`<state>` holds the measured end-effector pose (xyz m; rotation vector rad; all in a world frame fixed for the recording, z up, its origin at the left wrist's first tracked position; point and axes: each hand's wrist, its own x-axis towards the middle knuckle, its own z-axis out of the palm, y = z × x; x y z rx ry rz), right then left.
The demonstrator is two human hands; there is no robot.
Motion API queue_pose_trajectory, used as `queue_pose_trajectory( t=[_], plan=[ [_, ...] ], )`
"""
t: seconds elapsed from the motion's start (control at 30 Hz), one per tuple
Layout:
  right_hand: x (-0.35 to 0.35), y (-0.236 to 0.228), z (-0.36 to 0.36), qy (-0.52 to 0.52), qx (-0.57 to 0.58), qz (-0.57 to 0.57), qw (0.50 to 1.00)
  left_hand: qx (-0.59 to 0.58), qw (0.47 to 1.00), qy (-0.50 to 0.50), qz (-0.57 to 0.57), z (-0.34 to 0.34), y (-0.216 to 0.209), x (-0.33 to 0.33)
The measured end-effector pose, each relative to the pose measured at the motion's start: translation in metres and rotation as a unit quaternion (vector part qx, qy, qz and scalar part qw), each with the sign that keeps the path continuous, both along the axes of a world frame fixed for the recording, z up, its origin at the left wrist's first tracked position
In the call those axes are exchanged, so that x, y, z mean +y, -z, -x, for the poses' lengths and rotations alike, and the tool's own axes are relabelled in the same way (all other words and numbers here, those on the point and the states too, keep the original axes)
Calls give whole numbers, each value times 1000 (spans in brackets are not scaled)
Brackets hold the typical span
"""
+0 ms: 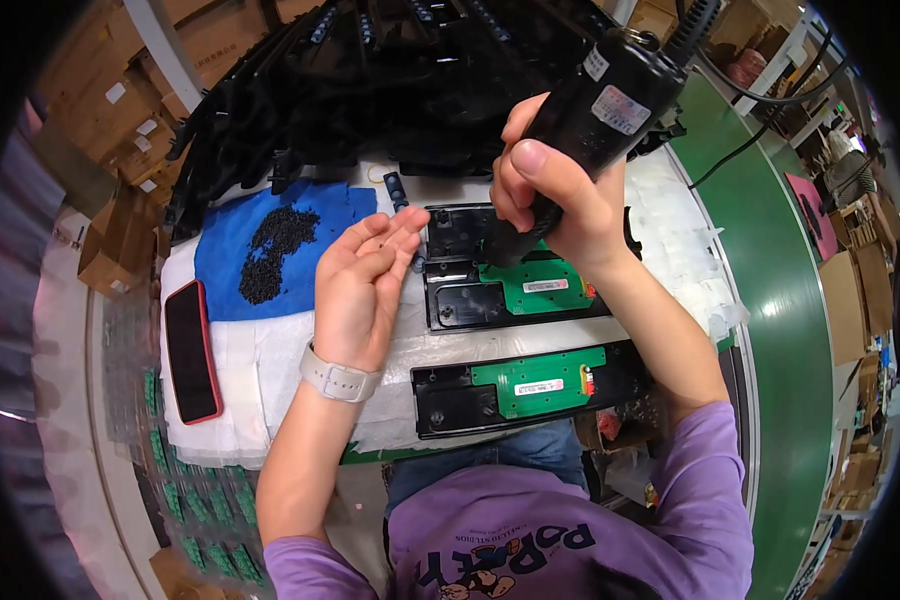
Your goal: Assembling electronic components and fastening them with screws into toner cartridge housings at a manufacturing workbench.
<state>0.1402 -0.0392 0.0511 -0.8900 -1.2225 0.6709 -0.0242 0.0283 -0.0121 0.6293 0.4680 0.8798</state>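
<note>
My right hand (570, 195) is wrapped round a black electric screwdriver (590, 105), which slants down to a black plastic panel (460, 300). Its lower end meets that panel beside the upper green circuit board (560, 290); the contact point is hidden. Palm up, my left hand (363, 285) is beside the panel's left edge, fingers stretched out and slightly cupped. Tiny dark specks show near its fingers, too small to name. Closer to me lies a second black panel (445, 405) carrying another green circuit board (540, 385).
A blue cloth (220, 265) bears a heap of small black screws (280, 240). Left of it lies a red-edged phone (192, 350). Black plastic parts (370, 110) are piled at the back. A green surface (780, 330) runs along the right; cardboard boxes (120, 235) stand left.
</note>
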Motion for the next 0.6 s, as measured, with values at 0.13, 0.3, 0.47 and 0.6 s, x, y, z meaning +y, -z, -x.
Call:
queue_pose_trajectory(
  t=[0.13, 0.3, 0.47, 0.6],
  plan=[
    [4, 0, 0, -5, 7, 3, 1000, 14, 999, 26, -40, -3, -3, -5],
    [9, -3, 1, -10, -13, 27, 999, 58, 993, 49, -88, -3, 2, -4],
    [10, -4, 3, -14, -9, 25, 1000, 107, 977, 149, -110, 2, 1, 0],
    [12, 1, 3, -37, 21, 27, 999, 108, 974, 157, -123, -1, -1, -5]
  ],
)
